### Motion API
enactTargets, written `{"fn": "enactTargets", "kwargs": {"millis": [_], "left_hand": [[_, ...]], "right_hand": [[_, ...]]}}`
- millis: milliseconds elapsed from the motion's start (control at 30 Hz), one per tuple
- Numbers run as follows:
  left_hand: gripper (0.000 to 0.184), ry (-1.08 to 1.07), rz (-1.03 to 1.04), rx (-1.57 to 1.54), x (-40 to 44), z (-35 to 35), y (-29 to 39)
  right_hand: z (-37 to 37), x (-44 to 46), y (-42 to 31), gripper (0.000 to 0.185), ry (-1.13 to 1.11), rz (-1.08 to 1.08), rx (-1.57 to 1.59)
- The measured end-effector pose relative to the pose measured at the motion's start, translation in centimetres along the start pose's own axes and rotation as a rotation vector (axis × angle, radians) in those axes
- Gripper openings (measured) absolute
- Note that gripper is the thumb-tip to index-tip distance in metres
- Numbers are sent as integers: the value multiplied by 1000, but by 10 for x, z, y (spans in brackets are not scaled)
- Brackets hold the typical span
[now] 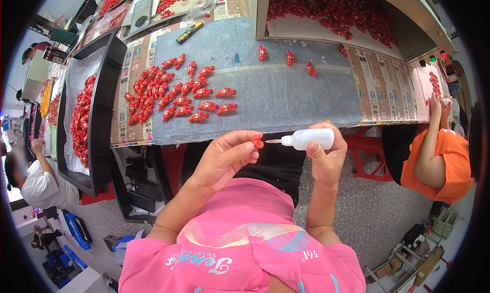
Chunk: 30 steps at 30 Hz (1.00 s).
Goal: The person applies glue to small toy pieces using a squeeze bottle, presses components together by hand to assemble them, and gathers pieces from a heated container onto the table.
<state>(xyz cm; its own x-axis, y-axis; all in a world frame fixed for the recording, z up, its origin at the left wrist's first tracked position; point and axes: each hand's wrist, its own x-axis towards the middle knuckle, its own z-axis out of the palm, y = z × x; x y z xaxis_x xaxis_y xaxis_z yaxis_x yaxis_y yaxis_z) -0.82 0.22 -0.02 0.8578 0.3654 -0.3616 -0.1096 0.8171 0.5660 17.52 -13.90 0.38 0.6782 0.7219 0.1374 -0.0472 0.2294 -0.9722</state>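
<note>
Right, clock centred on the small red moulded piece held at the table's near edge, reading left to right: between nine and ten o'clock sits a deep black rectangular plastic tray, its high walls probably there to stop a heap of red pieces spilling. On to ten o'clock: a spread of glossy red figure-like pieces lies across a blue-grey paper sheet, apparently loosest nearest the centre so single ones come up easily. At eleven, a short black-and-gold tube.

Now the middle! At eight o'clock, the left hand pinches the moulded piece between thumb and forefinger, presumably leaving its exposed side free. Straight across at three, the right hand wraps its fingers round a white plastic squeeze bottle, tipped sideways, seemingly so the thin nozzle meets the piece; touching or just short, I can't tell.

One o'clock, a grey-walled open bin with more red pieces. Three o'clock, another person's orange sleeve.

Counting up: one tray, one tube, one pinched piece, one bottle, three pieces standing apart past twelve, a fourth beside the bin's lip; the spread overlaps too much to number.
</note>
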Motion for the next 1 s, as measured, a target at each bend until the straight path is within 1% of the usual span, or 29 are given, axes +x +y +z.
{"fn": "enactTargets", "kwargs": {"millis": [600,1000], "left_hand": [[26,-6,1,16,1,3,-1],[28,-1,-5,16,-1,3,-3]], "right_hand": [[-2,-8,-1,41,35,44,23],[-2,-10,1,40,55,10,7]]}}
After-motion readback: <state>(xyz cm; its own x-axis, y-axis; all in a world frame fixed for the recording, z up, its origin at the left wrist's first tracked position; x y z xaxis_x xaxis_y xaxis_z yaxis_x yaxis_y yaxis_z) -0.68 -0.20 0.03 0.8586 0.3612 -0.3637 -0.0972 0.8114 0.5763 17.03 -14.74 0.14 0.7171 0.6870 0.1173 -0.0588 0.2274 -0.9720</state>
